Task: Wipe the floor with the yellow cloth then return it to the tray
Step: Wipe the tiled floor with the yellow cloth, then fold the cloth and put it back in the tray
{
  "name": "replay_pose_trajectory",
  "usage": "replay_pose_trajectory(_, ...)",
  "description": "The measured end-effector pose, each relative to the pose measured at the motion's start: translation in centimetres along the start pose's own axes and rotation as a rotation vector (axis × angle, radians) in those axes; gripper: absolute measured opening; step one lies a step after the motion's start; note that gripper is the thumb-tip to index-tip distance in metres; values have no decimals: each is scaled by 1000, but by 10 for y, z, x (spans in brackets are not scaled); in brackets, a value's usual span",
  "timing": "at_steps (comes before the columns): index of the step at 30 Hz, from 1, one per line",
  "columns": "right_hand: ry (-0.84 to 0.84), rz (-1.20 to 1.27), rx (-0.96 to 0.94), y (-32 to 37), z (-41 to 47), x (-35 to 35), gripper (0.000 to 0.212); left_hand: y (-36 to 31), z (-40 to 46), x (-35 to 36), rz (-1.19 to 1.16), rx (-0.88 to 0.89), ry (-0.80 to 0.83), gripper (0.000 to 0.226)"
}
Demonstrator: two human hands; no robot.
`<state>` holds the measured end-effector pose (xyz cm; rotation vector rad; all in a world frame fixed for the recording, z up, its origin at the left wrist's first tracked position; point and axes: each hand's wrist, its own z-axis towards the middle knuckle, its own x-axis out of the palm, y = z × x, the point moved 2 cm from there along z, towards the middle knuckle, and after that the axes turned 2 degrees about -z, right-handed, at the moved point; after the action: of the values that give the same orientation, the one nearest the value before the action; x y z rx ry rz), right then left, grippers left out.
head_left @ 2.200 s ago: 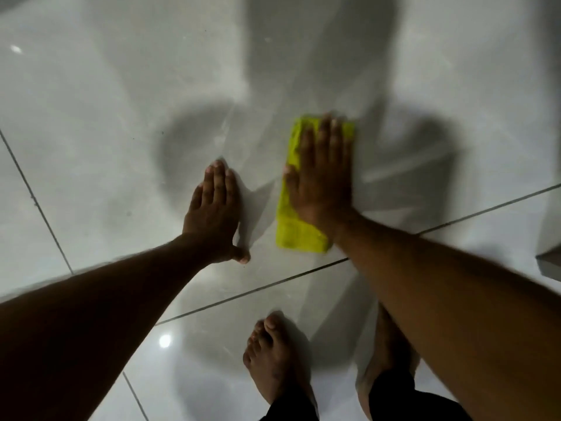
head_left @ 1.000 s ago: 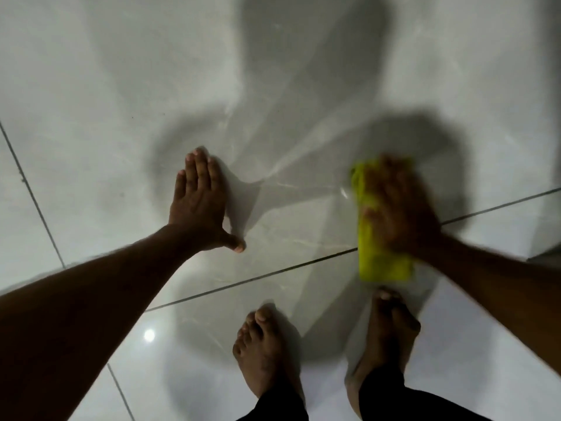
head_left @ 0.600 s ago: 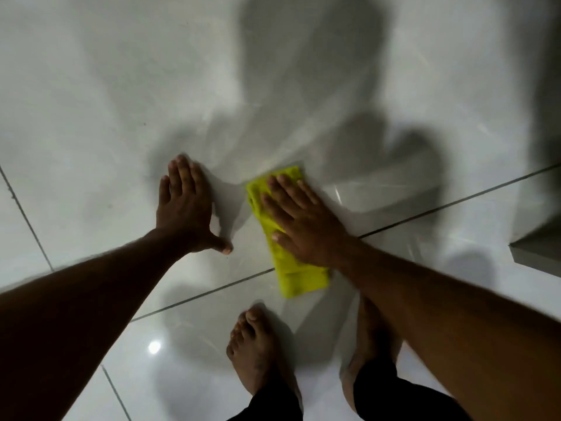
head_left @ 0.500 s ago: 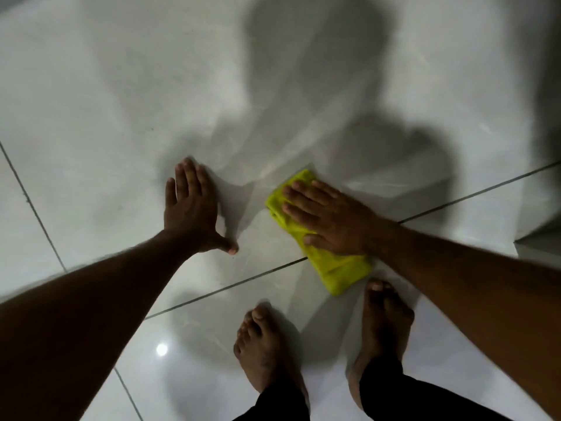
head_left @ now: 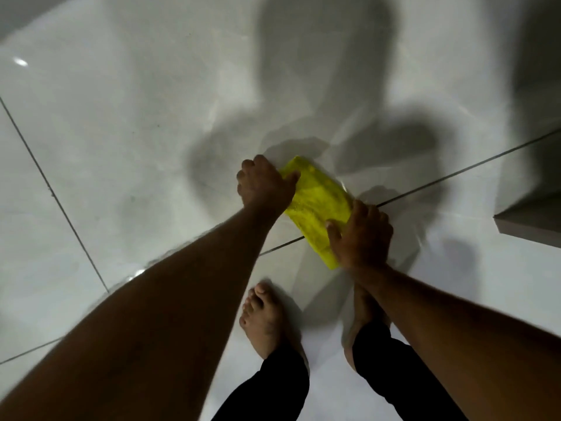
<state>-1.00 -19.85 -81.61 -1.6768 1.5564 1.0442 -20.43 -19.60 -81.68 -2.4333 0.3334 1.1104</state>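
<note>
The yellow cloth (head_left: 318,205) lies folded in a long strip on the glossy white tiled floor (head_left: 121,132), slanting from upper left to lower right across a grout line. My left hand (head_left: 264,185) curls over the cloth's far end, fingers closed on its edge. The near end is under my right hand (head_left: 358,235), whose fingers are bent over it. The cloth's middle shows between the two hands. No tray is clearly in view.
My two bare feet (head_left: 264,320) stand just below the cloth, legs in dark trousers. A pale grey corner of some low object (head_left: 531,221) juts in at the right edge. Dark grout lines cross the tiles; my shadow covers the floor ahead.
My left hand has left its flat rest on the tile and moved right onto the cloth's far end. My right hand slid down to the cloth's near end, fingers now curled.
</note>
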Motion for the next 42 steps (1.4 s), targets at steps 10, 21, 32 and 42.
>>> replay_pose_trajectory(10, 194, 719, 315, 13, 9, -63, 24, -9, -40, -55, -370, 2, 229, 21)
replay_pose_trajectory(21, 388, 1249, 256, 57, -121, -333, 23, -114, -189, -359, -698, 59, 363, 26)
replay_pose_trajectory(32, 934, 1906, -67, 131, -256, -603, 69, -266, -400, -674, -528, 425, 652, 17)
replay_pose_trajectory(42, 734, 2013, -455, 147, -338, -763, 84, -304, -500, -819, -729, 654, 488, 23)
